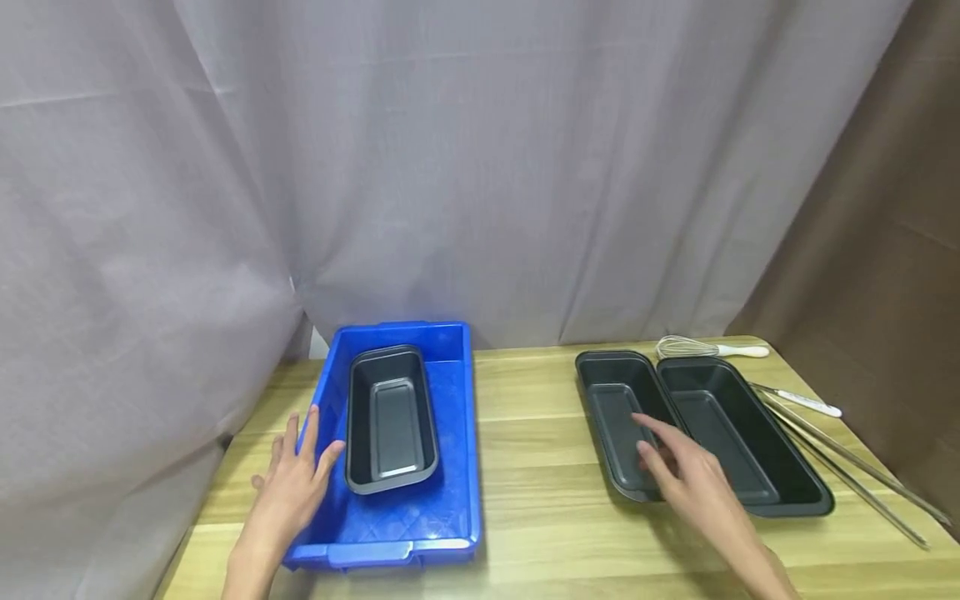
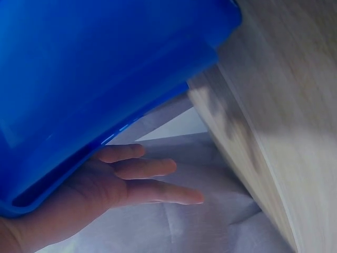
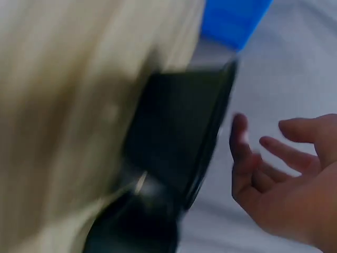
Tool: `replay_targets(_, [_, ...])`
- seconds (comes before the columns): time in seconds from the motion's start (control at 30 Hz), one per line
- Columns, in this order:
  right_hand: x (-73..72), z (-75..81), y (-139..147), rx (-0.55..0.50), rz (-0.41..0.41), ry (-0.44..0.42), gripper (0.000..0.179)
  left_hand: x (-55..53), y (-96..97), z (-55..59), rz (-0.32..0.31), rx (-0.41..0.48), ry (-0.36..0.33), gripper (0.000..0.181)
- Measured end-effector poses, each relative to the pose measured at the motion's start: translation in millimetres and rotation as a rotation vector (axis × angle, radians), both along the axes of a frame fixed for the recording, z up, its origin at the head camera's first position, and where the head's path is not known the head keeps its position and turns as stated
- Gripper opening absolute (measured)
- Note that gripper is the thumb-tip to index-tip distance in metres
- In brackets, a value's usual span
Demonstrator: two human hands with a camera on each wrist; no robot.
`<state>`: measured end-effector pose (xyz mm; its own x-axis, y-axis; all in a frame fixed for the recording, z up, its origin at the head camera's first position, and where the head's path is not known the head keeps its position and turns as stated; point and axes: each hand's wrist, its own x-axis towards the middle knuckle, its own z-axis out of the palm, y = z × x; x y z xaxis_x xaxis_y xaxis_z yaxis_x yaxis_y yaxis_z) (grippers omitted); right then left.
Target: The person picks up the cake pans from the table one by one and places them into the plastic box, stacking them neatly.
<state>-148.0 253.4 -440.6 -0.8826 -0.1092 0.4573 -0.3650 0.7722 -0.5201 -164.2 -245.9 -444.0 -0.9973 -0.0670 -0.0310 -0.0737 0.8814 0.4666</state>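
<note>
A blue plastic bin (image 1: 450, 508) holds one dark loaf pan (image 1: 396, 429). My left hand (image 1: 291, 483) lies at the bin's left rim with its fingers spread; in the left wrist view the hand (image 2: 105, 184) is against the outside of the blue wall. Over on the right, two more dark loaf pans sit side by side, a left pan (image 1: 618, 417) and a right pan (image 1: 731, 446). My right hand (image 1: 693, 475) hovers over the left one, fingers loosely bent and holding nothing. The right wrist view shows that hand (image 3: 284, 190) apart from the pan's rim (image 3: 218, 121).
A whisk (image 1: 708, 348) with a white handle lies behind the pans. To their right are a white-handled utensil (image 1: 806, 402) and long thin metal tools (image 1: 855, 454) near the table's right edge. Grey curtains (image 1: 525, 167) hang behind the wooden table (image 1: 525, 467).
</note>
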Motion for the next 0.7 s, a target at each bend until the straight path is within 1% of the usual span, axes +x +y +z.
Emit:
replay_targets(0.03, [1.2,-3.1,11,0.032,-0.048,0.007,0.040,0.2,-0.3,0.0,0.002,0.003,0.004,0.077])
replay_targets(0.1, [4.9,-7.8,27,0.104,-0.141,-0.010,0.039,0.5,-0.4,0.0,0.002,0.004,0.010,0.077])
replay_targets(0.13, [6.8,-10.2,33,0.133,-0.173,-0.023,0.038,0.7,-0.4,-0.1,0.003,0.006,0.010,0.077])
replay_targets(0.23, [11.3,-14.8,42,0.200,-0.232,-0.111,0.038,0.6,0.2,-0.3,0.006,0.013,0.006,0.077])
replay_targets(0.27, [12.0,-15.9,43,0.212,-0.243,-0.139,0.038,0.3,0.4,-0.2,0.008,0.011,0.004,0.077])
replay_targets(0.37, [10.9,-17.4,42,0.235,-0.276,-0.173,0.043,-1.1,1.7,0.5,0.010,0.008,0.006,0.076])
replay_targets(0.53, [6.6,-19.2,39,0.263,-0.332,-0.180,0.051,-2.3,4.4,1.2,0.006,0.012,0.009,0.076])
replay_targets(0.6, [5.5,-19.6,40,0.269,-0.318,-0.202,0.050,-1.6,4.2,0.9,0.010,0.014,0.010,0.076])
replay_targets(0.7, [2.6,-19.0,41,0.274,-0.266,-0.245,0.048,0.2,2.1,0.8,0.019,0.016,0.014,0.076])
